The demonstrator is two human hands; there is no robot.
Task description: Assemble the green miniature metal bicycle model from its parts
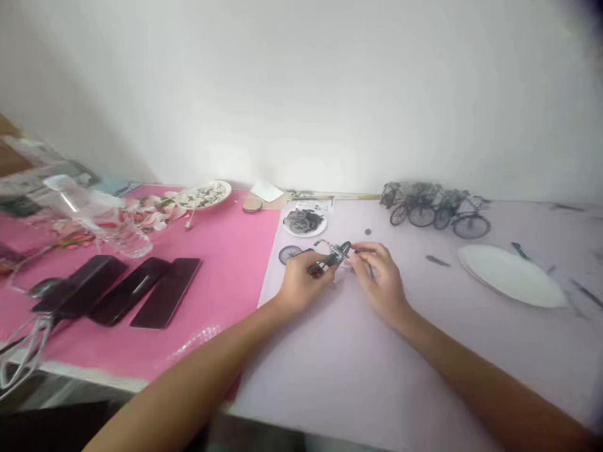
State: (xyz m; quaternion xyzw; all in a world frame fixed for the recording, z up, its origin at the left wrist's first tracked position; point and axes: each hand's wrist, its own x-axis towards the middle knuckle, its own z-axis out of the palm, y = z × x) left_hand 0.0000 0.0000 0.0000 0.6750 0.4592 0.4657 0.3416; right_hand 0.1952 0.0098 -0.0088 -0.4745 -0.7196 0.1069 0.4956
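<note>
My left hand point(302, 282) is closed around a partly built miniature bicycle point(340, 252), holding it up over the pale tabletop. Its dark wheel and silvery handlebar stick out above my fingers. My right hand point(381, 276) pinches at the wheel's right side with thumb and index finger; whatever small part is between them is too small to make out. Just behind my left hand shows a spoked miniature wheel point(288, 253); whether it belongs to the held bicycle I cannot tell. Beyond lies a small white plate point(293, 233) bearing dark miniature wheels.
Several miniature bicycles point(433, 210) stand at the back right. A white oval plate point(513, 276), a dark strip point(438, 260) and thin tools lie right. On the pink mat point(226, 276) are phones point(166, 294), a plastic bottle point(101, 216), cables and a bowl point(225, 194) of small pieces.
</note>
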